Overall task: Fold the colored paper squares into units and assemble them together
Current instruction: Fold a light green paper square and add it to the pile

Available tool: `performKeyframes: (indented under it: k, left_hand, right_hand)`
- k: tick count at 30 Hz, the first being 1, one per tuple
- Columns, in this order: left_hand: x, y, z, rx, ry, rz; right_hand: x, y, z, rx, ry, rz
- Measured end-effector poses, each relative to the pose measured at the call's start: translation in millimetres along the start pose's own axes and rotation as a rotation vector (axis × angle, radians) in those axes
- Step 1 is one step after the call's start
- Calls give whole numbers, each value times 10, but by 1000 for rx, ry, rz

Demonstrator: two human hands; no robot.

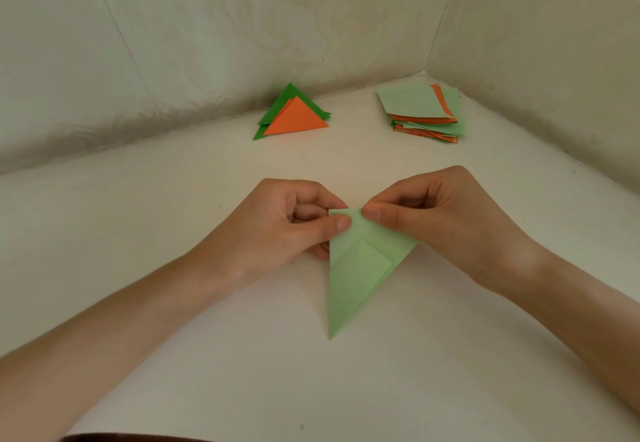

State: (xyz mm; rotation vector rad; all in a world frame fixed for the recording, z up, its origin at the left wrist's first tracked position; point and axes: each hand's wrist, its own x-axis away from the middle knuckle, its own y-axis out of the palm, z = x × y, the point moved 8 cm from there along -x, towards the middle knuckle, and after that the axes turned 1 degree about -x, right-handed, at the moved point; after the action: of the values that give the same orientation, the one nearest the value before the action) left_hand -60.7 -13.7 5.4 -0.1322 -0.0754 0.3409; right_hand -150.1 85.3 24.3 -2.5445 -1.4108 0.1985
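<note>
Both hands pinch the top edge of a pale green folded paper (360,268) between them.

The left hand (277,227) grips the paper's upper left corner with thumb and curled fingers; the right hand (446,213) pinches just beside it, thumb on top. The paper's long point hangs down toward the person. Beyond the left hand lies a pile of folded triangles (294,116), orange over green; beyond the right hand sits a stack of paper squares (422,112) on the white table (173,199).
</note>
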Motion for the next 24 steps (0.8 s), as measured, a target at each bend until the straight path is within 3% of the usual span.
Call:
performKeyframes:
  k: [5,14,24]
  left_hand:
    - [-7,-15,23,-1,16,16]
    - [16,25,67,-93,83,-35]
    - [-11,-116,142,-53,143,101]
  right_hand:
    - [11,18,-37,124,-63,1]
    - [30,77,-41,87,-87,2]
    - [-24,-135,-54,-15,-47,169]
